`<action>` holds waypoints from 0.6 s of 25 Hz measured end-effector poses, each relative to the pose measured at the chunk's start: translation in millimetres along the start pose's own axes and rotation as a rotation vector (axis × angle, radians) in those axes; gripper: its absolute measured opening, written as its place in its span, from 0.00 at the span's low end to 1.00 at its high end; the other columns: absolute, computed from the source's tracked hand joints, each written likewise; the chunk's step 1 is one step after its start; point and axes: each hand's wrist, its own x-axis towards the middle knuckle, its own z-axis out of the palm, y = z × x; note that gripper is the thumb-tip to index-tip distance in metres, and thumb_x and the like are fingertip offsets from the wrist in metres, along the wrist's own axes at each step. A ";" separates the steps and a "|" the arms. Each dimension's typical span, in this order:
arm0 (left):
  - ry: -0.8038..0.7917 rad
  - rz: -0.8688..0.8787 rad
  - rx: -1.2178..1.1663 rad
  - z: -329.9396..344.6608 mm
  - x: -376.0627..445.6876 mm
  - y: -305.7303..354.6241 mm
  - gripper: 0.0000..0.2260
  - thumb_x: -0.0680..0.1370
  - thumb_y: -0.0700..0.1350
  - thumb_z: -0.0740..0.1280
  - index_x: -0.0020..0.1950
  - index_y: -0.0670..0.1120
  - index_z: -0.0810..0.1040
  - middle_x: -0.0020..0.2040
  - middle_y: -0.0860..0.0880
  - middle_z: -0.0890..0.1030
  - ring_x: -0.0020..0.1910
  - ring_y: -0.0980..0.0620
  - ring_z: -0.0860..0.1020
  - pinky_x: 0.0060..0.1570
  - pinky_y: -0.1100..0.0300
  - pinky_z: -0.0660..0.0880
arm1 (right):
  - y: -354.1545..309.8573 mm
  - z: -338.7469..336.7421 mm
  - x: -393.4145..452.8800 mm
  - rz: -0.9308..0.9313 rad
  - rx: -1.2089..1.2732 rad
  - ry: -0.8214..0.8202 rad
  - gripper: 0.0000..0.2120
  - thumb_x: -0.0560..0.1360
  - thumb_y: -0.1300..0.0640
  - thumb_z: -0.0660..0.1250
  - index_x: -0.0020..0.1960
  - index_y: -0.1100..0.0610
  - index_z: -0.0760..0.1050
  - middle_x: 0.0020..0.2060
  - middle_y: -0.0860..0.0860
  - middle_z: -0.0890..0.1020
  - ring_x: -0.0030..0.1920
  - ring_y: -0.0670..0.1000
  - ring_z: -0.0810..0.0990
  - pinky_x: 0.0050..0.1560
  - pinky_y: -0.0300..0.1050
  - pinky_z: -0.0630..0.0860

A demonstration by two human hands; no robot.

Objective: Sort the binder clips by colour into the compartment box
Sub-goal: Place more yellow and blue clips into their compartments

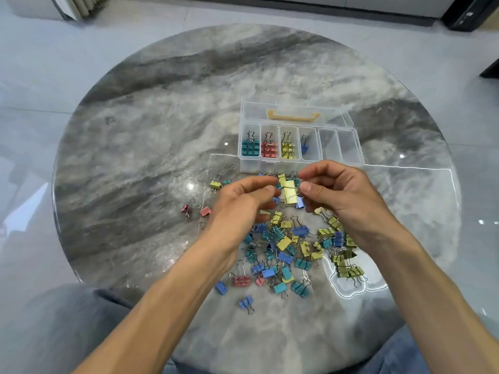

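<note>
I see the round marble table [162, 109] carrying everything, and on its far half the clear compartment box [351, 147] sits open, its lid [334, 114] folded back so the row of cells faces me. I count six cells in that row: from my left, one with teal clips [249, 148], one with red clips [269, 150], one with yellow clips [287, 150], one with a single blue clip [304, 147], and two with nothing in them. How many clips are stacked in the first three I cannot tell.

The loose pile of clips [291, 252] lies between the box and me, within reach of both hands; it is too tangled to count, mixing yellow, blue, teal and a few red. Two red ones [186, 209] lie apart to the left.

Both hands hover just in front of the box. My left hand [243, 203] and right hand [343, 195] together pinch a yellow clip [290, 191] between fingertips, likely freeing it from clips hooked to it before it goes to the yellow cell.
</note>
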 end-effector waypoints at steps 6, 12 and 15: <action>-0.119 0.026 -0.248 -0.6 1.0 4.9 0.14 0.67 0.43 0.73 0.50 0.40 0.84 0.42 0.44 0.85 0.38 0.51 0.81 0.40 0.61 0.81 | -1.0 9.2 -3.7 -0.194 0.041 0.031 0.07 0.69 0.66 0.72 0.45 0.59 0.77 0.36 0.52 0.82 0.36 0.52 0.82 0.39 0.45 0.82; 0.144 0.223 0.206 -6.1 -0.7 8.4 0.04 0.70 0.42 0.78 0.44 0.48 0.86 0.31 0.52 0.81 0.29 0.57 0.77 0.34 0.63 0.76 | 8.2 18.0 -9.2 -0.442 -0.435 0.131 0.11 0.74 0.68 0.71 0.42 0.55 0.75 0.36 0.47 0.80 0.39 0.52 0.81 0.43 0.53 0.81; 0.208 0.303 0.312 -1.1 -2.6 2.2 0.04 0.71 0.41 0.78 0.39 0.47 0.85 0.29 0.50 0.82 0.27 0.56 0.77 0.29 0.63 0.73 | 13.4 22.4 -9.6 -0.454 -0.429 0.165 0.10 0.74 0.68 0.71 0.41 0.55 0.76 0.36 0.45 0.80 0.39 0.51 0.81 0.43 0.52 0.81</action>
